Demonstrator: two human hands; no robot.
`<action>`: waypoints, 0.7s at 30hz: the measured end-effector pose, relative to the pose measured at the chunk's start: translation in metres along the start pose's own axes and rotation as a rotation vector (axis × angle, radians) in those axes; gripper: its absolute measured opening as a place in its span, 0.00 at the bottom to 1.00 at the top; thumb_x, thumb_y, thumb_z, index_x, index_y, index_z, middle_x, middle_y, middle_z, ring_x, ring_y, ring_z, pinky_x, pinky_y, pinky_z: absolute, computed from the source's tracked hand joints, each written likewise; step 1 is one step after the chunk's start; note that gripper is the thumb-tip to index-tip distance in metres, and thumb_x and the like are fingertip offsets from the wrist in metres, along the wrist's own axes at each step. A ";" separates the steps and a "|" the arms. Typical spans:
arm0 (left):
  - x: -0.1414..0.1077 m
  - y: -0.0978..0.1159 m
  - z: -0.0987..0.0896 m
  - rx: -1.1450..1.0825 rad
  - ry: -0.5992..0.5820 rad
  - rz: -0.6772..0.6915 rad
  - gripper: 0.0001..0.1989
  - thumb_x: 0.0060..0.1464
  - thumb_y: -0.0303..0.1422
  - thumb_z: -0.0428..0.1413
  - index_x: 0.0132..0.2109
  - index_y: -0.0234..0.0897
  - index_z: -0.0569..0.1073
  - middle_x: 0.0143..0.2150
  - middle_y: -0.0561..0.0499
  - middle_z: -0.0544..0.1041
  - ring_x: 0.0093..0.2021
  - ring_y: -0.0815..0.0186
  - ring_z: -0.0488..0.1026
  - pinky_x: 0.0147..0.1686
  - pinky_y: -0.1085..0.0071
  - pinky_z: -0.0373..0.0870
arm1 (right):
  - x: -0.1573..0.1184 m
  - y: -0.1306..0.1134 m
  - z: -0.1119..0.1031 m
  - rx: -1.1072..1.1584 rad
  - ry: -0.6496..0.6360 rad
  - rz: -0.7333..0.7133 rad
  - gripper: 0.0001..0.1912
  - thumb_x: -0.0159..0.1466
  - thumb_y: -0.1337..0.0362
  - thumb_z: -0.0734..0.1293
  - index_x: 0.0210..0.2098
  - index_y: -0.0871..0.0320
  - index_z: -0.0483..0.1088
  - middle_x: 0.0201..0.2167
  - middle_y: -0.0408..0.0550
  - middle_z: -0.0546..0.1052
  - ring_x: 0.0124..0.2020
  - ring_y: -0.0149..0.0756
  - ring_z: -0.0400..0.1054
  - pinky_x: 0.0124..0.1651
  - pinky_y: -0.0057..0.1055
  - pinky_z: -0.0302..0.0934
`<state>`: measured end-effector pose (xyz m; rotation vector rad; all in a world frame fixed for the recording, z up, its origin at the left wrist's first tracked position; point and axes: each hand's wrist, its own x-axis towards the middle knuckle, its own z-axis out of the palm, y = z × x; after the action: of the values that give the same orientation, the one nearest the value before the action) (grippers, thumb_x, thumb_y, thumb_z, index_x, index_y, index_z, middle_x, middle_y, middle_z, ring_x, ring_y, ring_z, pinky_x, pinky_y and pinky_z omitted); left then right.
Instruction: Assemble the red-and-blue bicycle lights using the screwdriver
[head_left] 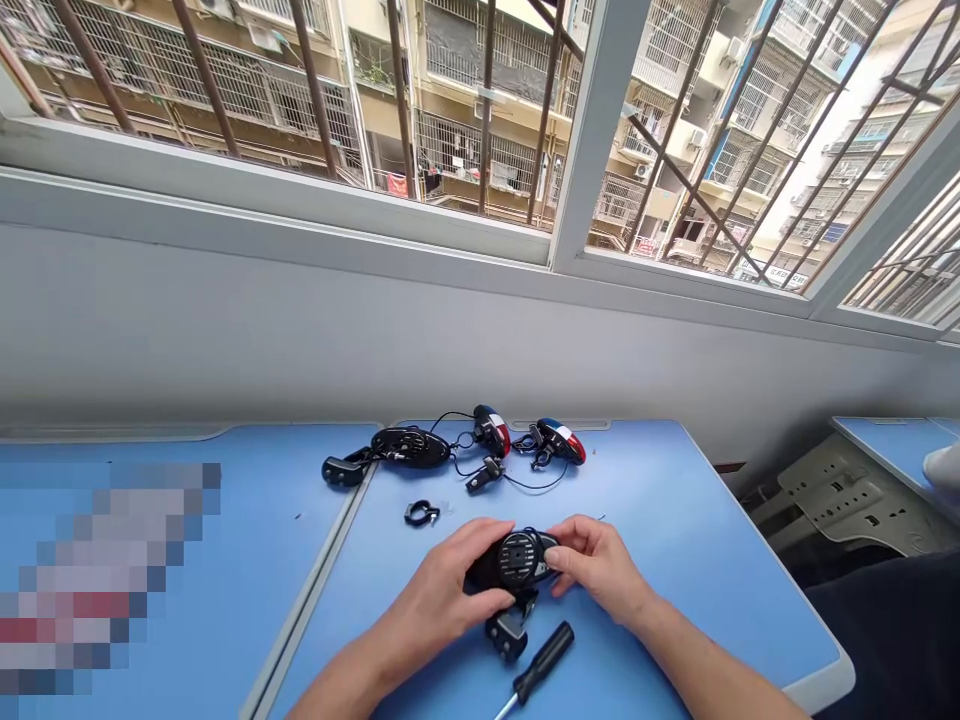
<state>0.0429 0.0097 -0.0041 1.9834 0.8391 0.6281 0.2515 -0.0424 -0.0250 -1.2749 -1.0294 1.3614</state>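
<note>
Both my left hand and my right hand grip a black oval bicycle horn-light housing, its round speaker grille facing up. A black handlebar mount hangs from its near side. Just below my hands, a black-handled screwdriver lies on the blue desk. A small black clamp ring lies to the upper left of my left hand. Farther back, out of reach of my hands, lie a black oval housing, red-white-and-blue light units, and thin black wires.
A second blue desk adjoins on the left, partly covered by a pixelated patch. A grey wall rises behind the desks, below a barred window. At right stand another desk and dark clothing.
</note>
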 end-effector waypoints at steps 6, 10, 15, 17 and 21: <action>0.005 -0.017 0.004 0.049 0.074 0.070 0.23 0.44 0.30 0.57 0.50 0.42 0.73 0.48 0.49 0.77 0.48 0.56 0.73 0.48 0.66 0.70 | 0.001 -0.001 0.002 -0.127 0.012 -0.026 0.25 0.46 0.47 0.74 0.34 0.60 0.74 0.26 0.44 0.77 0.25 0.34 0.72 0.23 0.29 0.67; 0.005 -0.030 0.006 0.100 0.095 0.119 0.22 0.45 0.32 0.57 0.50 0.44 0.74 0.49 0.50 0.78 0.47 0.56 0.75 0.48 0.66 0.72 | -0.001 -0.010 -0.010 -0.303 0.088 -0.081 0.20 0.51 0.50 0.71 0.35 0.59 0.76 0.25 0.45 0.77 0.26 0.36 0.72 0.23 0.28 0.65; 0.004 -0.035 0.008 0.131 0.164 0.109 0.21 0.47 0.35 0.57 0.51 0.44 0.74 0.50 0.51 0.78 0.48 0.56 0.75 0.50 0.66 0.72 | -0.002 -0.030 -0.055 -0.559 0.372 -0.196 0.12 0.59 0.58 0.63 0.34 0.57 0.75 0.27 0.45 0.76 0.29 0.34 0.71 0.30 0.28 0.64; 0.006 -0.036 0.009 0.144 0.193 0.106 0.21 0.48 0.38 0.57 0.51 0.44 0.74 0.50 0.50 0.78 0.49 0.55 0.75 0.50 0.65 0.72 | -0.001 -0.034 -0.069 -0.668 0.397 -0.196 0.10 0.59 0.61 0.62 0.29 0.57 0.74 0.23 0.43 0.73 0.26 0.34 0.69 0.30 0.29 0.62; 0.011 -0.036 0.012 0.156 0.229 0.106 0.21 0.48 0.39 0.57 0.51 0.44 0.74 0.50 0.50 0.78 0.49 0.55 0.75 0.50 0.64 0.72 | 0.000 -0.030 -0.072 -0.866 0.338 -0.197 0.09 0.58 0.65 0.62 0.27 0.55 0.74 0.22 0.43 0.73 0.25 0.34 0.66 0.31 0.30 0.59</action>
<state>0.0470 0.0258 -0.0399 2.1342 0.9491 0.8872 0.3264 -0.0393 -0.0020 -1.8749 -1.5134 0.4958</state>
